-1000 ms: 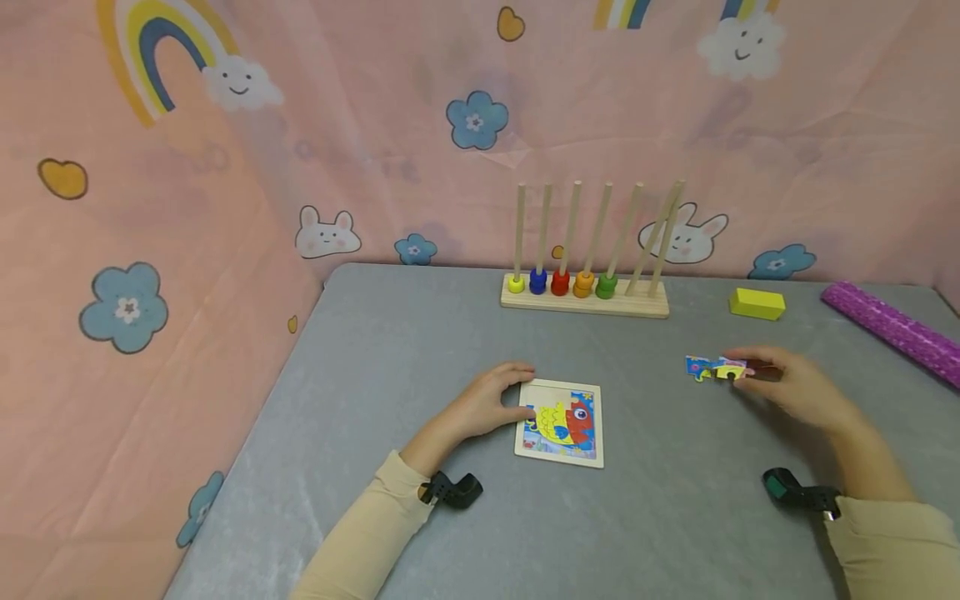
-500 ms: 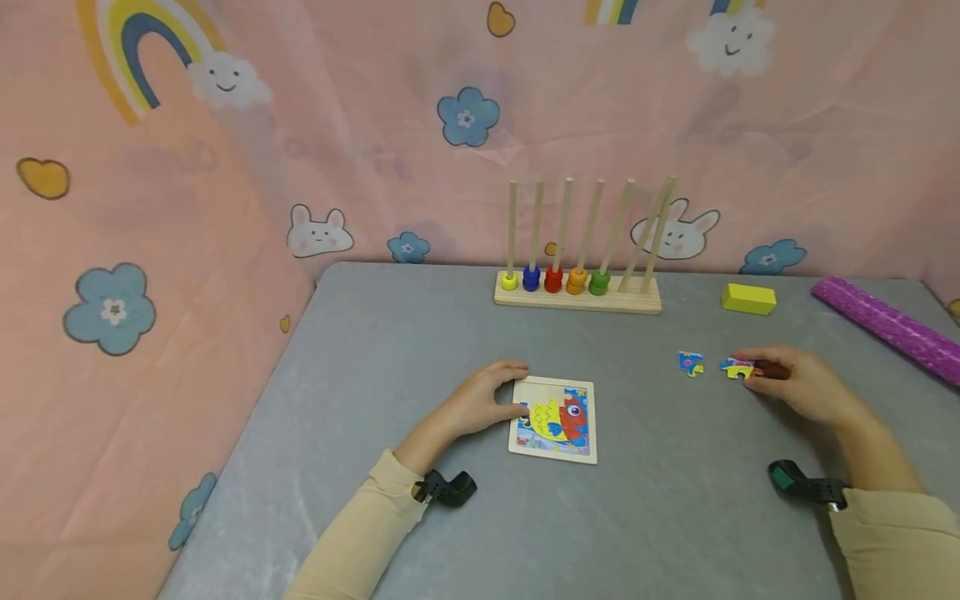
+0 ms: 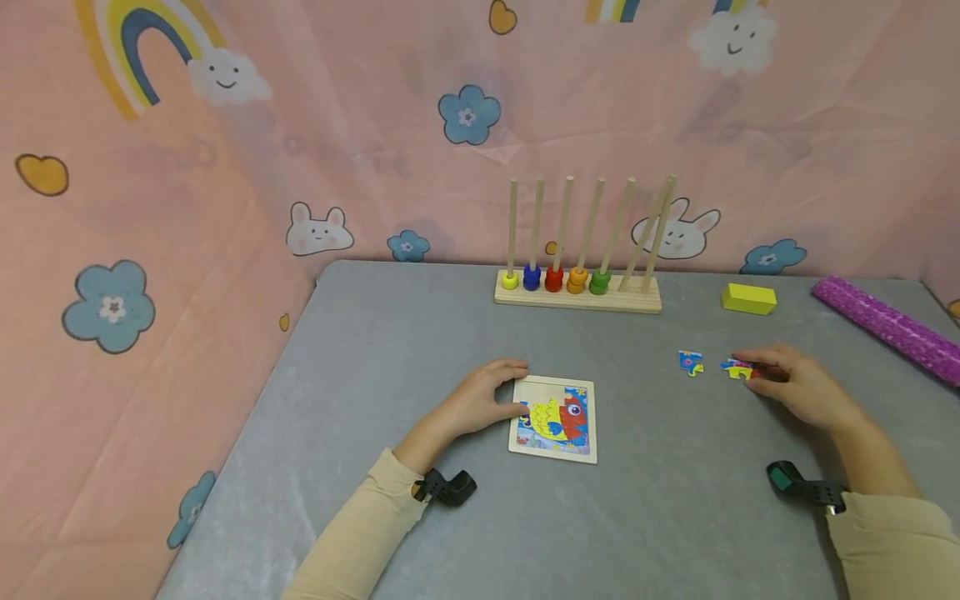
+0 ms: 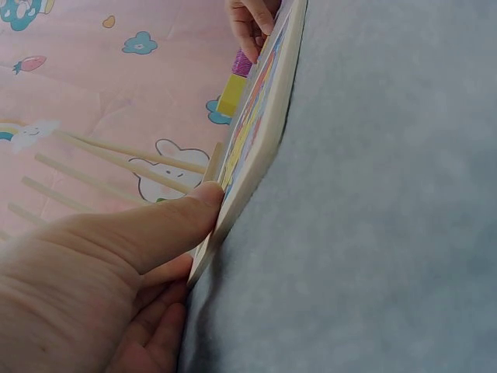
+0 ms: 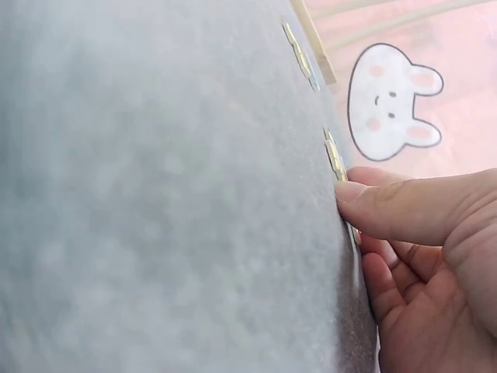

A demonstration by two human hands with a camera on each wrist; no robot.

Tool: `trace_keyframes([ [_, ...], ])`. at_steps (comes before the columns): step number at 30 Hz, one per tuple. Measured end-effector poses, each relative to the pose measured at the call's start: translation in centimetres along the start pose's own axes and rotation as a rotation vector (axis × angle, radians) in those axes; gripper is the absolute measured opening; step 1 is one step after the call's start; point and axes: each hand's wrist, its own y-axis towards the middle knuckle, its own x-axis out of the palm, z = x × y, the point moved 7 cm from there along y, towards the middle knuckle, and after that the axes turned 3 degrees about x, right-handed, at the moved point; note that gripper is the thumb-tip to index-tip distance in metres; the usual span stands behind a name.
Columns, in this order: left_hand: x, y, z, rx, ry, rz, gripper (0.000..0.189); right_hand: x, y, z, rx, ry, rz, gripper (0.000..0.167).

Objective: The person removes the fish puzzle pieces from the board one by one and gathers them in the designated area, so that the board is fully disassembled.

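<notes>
My left hand grips the left side of a square wooden jigsaw board, thumb on its edge and fingers around the top left corner. On the board, a yellow and red fish picture is partly filled, with bare wood along the top. In the left wrist view the thumb presses the board's rim. To the right, my right hand pinches a blue, yellow and pink puzzle piece low at the table, its right part covered by fingers. A second puzzle piece lies just left of it, separated by a small gap.
Behind stands a wooden peg rack with coloured beads on its rods. A yellow block and a purple glittery roll lie at the back right. The grey tabletop meets a pink patterned cloth behind.
My right hand has shifted slightly right with its piece, opening a gap to the other piece, which was close beside it. My left hand stays on the board. The head view has shifted slightly.
</notes>
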Motion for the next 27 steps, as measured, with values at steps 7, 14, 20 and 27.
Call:
trace_keyframes([
  [7, 0.0, 0.0, 0.1, -0.001, 0.000, -0.005, 0.058, 0.0, -0.4, 0.3, 0.009, 0.023, 0.026, 0.048],
  [14, 0.0, 0.0, 0.1, -0.002, -0.007, -0.007, 0.057, 0.0, -0.9, 0.7, 0.109, 0.125, -0.016, 0.066],
  [20, 0.1, 0.0, 0.1, 0.000, -0.007, -0.007, 0.058, -0.4, -1.4, -1.0, 0.112, 0.133, -0.029, 0.071],
  [27, 0.0, 0.0, 0.2, 0.005, -0.002, -0.006, 0.057, -0.2, -1.2, -5.0, -0.007, 0.140, 0.014, 0.061],
])
